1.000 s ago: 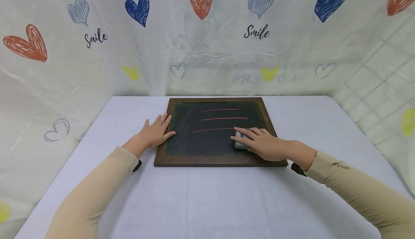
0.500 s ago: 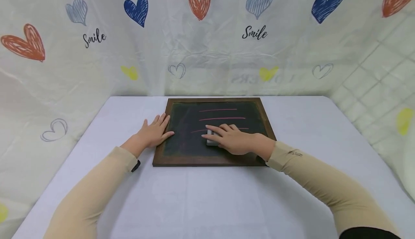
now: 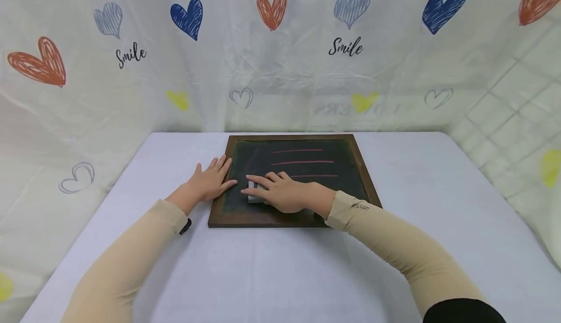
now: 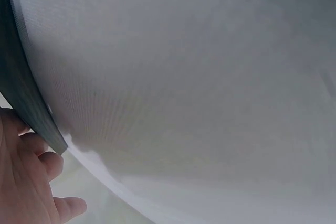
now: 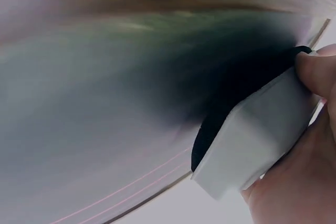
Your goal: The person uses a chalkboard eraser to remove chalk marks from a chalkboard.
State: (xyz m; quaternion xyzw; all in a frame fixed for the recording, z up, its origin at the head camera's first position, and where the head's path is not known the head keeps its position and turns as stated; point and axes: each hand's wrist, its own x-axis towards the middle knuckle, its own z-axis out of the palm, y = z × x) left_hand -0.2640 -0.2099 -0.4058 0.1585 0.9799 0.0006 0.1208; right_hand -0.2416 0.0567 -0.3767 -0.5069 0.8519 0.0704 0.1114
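A wood-framed chalkboard lies flat on the table, with pink chalk lines drawn across it. The lowest line survives only on its right part. My right hand grips a pale grey eraser and presses it on the board's lower left area. In the right wrist view my fingers wrap the eraser, whose dark felt side faces the board. My left hand rests flat, fingers straight, on the board's left frame. In the left wrist view the left hand lies beside the dark frame edge.
The table has a white cloth and is ringed by a heart-printed curtain at the back and both sides. The board sits toward the table's far middle, with bare cloth in front and to the right.
My right hand slid the eraser leftward across the board along the lowest pink line, wiping away its left part. The left hand stayed on the frame.
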